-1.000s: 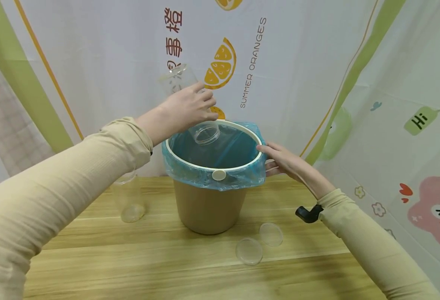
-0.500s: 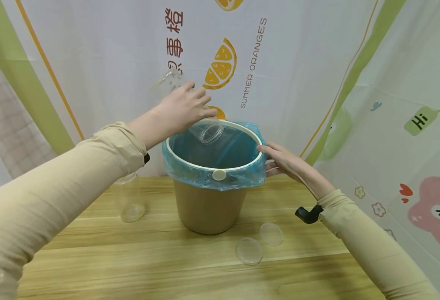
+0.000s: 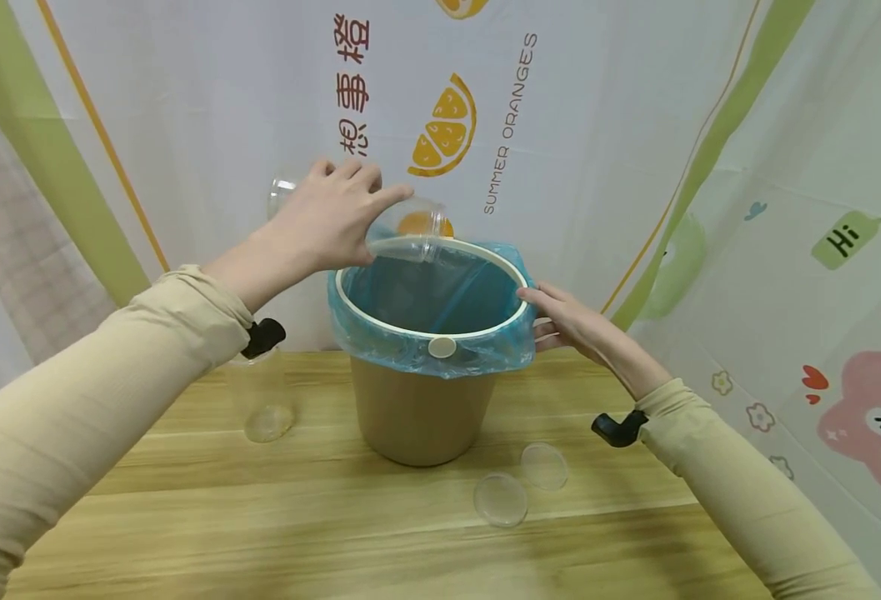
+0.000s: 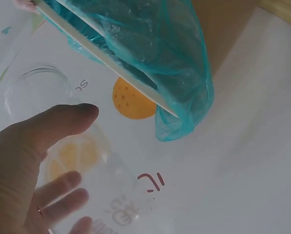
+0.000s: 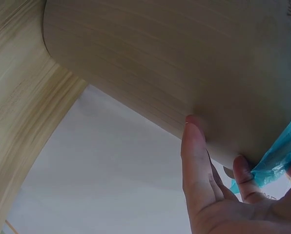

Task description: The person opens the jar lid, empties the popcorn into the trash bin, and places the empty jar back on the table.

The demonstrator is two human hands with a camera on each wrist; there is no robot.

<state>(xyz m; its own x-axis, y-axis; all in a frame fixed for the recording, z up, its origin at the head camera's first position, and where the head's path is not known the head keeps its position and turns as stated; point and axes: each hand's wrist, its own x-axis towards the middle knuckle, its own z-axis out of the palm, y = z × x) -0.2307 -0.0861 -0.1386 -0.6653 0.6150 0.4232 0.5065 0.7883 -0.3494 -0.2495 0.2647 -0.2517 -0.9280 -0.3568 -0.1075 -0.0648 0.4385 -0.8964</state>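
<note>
My left hand (image 3: pixel 331 212) grips a clear plastic jar (image 3: pixel 410 237) round its side. The jar lies nearly level above the back left of a brown trash bin (image 3: pixel 425 417), mouth to the right. In the left wrist view the jar (image 4: pixel 114 180) is see-through, with the thumb and fingers about it. A blue bag (image 3: pixel 455 360) lines the bin and folds over its rim, under a cream ring (image 3: pixel 402 330). My right hand (image 3: pixel 566 321) holds the bin's right rim, thumb on the ring. In the right wrist view its fingers (image 5: pixel 197 156) touch the outer wall.
A second clear jar (image 3: pixel 262 392) stands on the wooden table (image 3: pixel 275 525) left of the bin. Two clear round lids (image 3: pixel 501 500) lie front right of it. A printed curtain (image 3: pixel 575 125) hangs close behind the bin, and another patterned cloth (image 3: pixel 785 292) hangs on the right.
My left hand has moved left and turned the jar from steeply mouth-down inside the bin's opening to nearly level above the rim. The right hand stays on the rim.
</note>
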